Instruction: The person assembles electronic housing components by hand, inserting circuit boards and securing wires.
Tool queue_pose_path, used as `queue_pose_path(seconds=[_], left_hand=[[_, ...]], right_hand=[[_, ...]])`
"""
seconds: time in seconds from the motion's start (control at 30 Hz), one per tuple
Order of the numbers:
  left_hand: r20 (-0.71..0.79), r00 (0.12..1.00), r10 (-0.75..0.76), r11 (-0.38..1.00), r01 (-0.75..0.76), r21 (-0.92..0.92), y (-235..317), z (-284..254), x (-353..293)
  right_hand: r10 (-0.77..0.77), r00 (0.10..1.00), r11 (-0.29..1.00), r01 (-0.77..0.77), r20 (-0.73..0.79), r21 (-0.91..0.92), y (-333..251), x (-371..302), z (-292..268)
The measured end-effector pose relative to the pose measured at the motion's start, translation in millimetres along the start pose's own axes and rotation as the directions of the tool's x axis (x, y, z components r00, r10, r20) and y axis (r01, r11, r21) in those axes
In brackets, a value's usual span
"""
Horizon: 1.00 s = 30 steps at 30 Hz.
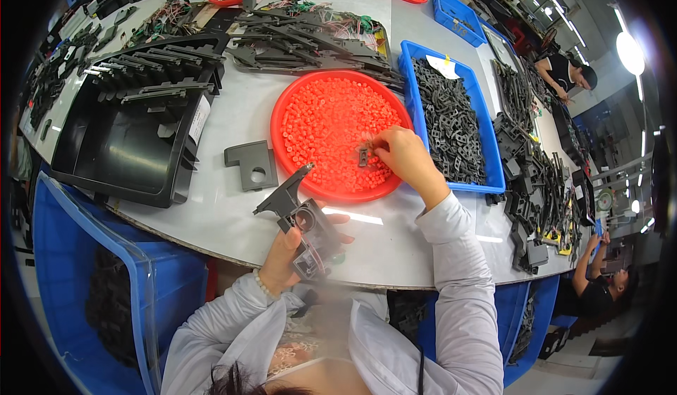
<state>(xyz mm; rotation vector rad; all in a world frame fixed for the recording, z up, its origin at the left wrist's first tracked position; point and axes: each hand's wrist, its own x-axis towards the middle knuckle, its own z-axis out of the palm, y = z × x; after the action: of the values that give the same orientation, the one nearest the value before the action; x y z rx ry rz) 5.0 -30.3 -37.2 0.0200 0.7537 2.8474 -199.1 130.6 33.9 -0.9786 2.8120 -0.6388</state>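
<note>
My left hand is closed around a dark grey plastic housing, which has a long arm, a round opening and thin wires at its lower end. It is held tilted above the near edge of the table. Over a round red tray, my right hand pinches a small dark bracket with holes in it. Small orange-red plastic caps fill the tray beneath it. A flat grey cover with a round hole lies left of the tray.
Right of the tray, a blue bin holds many small dark brackets. A black crate with long grey parts stands at the left. Long grey parts are heaped behind the tray. A large blue tub stands below the table edge. Other people work at the right.
</note>
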Motion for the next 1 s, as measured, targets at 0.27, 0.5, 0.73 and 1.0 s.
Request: queue_pose_path(seconds=[0.27,0.5,0.73,1.0], left_hand=[[-0.010,1.000,0.001,1.000,-0.001,0.010,-0.1,-0.2,-0.3],[0.017,1.000,0.022,1.000,-0.022,0.000,-1.4,-3.3,0.7],[-0.031,0.999,-0.018,0.999,0.019,0.036,3.0,3.7,-0.2],[-0.046,0.998,-0.030,0.999,0.032,0.044,3.5,3.5,-0.5]], right_hand=[[-0.095,0.978,0.995,0.094,-0.186,-0.014,12.5,2.9,16.5],[-0.266,0.955,0.950,0.283,-0.132,0.133,-2.1,-9.1,17.7],[-0.196,0.971,0.958,0.220,-0.138,0.184,-8.8,-19.9,4.5],[-0.306,0.944,0.946,0.316,-0.121,0.072,-5.0,-17.5,12.3]])
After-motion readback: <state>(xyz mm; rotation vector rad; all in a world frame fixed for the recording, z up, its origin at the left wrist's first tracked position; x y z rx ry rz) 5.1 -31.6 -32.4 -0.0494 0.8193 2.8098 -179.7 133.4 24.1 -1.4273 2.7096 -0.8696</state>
